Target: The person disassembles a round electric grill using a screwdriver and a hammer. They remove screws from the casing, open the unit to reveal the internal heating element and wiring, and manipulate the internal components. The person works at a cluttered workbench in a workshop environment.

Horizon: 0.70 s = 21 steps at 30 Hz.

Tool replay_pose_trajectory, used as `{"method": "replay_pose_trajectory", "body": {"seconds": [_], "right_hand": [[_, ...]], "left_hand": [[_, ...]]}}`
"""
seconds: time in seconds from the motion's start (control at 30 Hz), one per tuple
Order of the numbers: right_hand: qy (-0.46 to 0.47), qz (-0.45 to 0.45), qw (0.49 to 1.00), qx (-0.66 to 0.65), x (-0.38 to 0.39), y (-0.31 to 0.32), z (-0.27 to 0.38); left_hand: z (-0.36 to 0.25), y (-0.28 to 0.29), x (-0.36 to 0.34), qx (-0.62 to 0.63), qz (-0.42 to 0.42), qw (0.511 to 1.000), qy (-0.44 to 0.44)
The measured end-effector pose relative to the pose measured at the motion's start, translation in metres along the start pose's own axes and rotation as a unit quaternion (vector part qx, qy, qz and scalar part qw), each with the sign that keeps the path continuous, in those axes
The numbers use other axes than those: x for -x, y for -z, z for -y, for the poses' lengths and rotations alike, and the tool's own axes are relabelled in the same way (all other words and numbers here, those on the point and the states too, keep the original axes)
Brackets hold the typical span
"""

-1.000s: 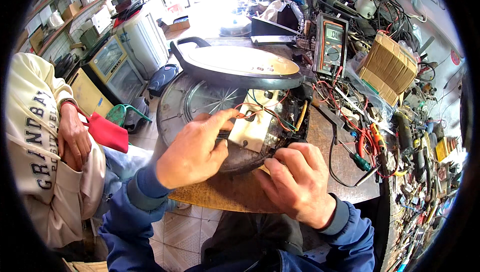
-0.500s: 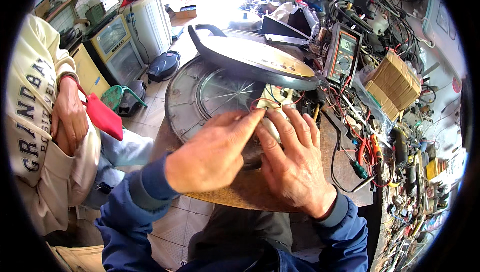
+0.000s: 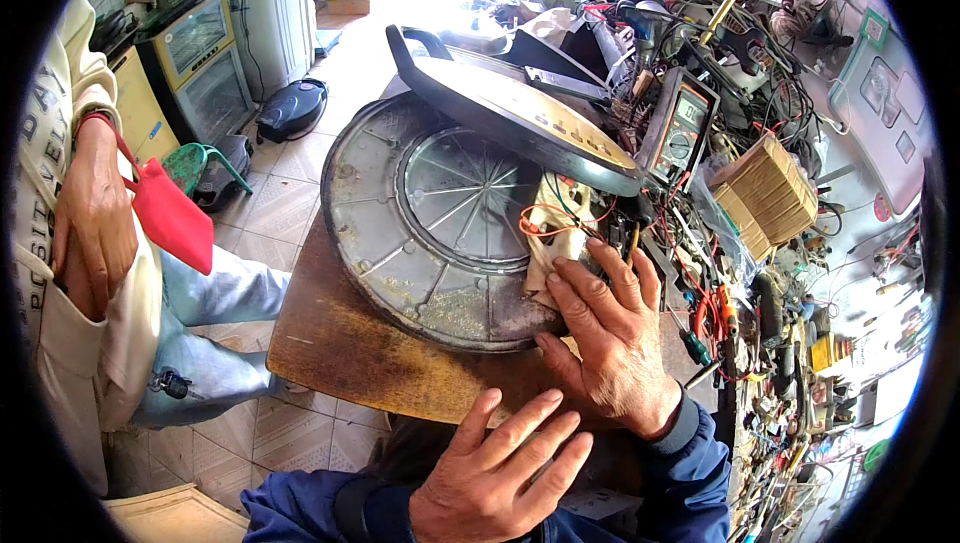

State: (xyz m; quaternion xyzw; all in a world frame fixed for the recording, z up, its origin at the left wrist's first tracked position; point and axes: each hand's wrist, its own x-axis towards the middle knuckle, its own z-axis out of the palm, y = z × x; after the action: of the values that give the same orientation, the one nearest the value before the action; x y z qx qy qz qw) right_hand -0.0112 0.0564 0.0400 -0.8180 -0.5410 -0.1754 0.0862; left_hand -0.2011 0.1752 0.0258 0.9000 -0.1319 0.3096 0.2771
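Observation:
A round electric appliance lies opened on the wooden bench: its ribbed dark grey round shell [image 3: 400, 273] is exposed, and a tilted handled cover [image 3: 510, 118] overlaps its far side. Red and dark wires [image 3: 545, 223] come out at the shell's right, over a crumpled beige piece [image 3: 548, 258], perhaps cloth. My right hand [image 3: 615, 353] is open, fingers spread at the shell's right edge, next to the beige piece. Whether its fingertips press on anything is hard to make out. My left hand [image 3: 495, 478] hangs open in front of the bench's near edge, holding nothing.
Behind the shell's right side stands a multimeter [image 3: 682, 128]. A cardboard box [image 3: 765, 198], pliers [image 3: 705, 318], tangled cables and several small parts crowd the right. On the left sits a person [image 3: 95, 213] with a red pouch. The wooden bench edge [image 3: 370, 378] curves in front.
My left hand has drawn back from the wires, toward me and down, and its fingers have spread. My right hand stays beside the shell. The view has shifted, uncovering more of the shell.

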Motion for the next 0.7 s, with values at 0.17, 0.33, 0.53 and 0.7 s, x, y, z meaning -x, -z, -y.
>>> {"method": "replay_pose_trajectory", "body": {"seconds": [0.17, 0.33, 0.53, 0.7], "right_hand": [[-0.007, -0.009, 1.0, 0.008, -0.002, -0.003, 0.001], [0.0, -0.052, 0.999, 0.002, 0.004, -0.002, 0.004], [-0.01, -0.168, 0.984, -0.058, 0.043, 0.009, 0.002], [-0.04, -0.211, 0.973, -0.082, 0.068, 0.001, -0.016]], "left_hand": [[0.014, -0.002, 0.009, 0.037, -0.046, 0.997, 0.046], [0.03, 0.005, 0.01, -0.02, 0.015, 0.997, 0.077], [0.047, 0.027, -0.021, -0.092, -0.014, 0.991, 0.091], [0.056, 0.021, -0.065, -0.116, 0.019, 0.99, 0.074]]}}
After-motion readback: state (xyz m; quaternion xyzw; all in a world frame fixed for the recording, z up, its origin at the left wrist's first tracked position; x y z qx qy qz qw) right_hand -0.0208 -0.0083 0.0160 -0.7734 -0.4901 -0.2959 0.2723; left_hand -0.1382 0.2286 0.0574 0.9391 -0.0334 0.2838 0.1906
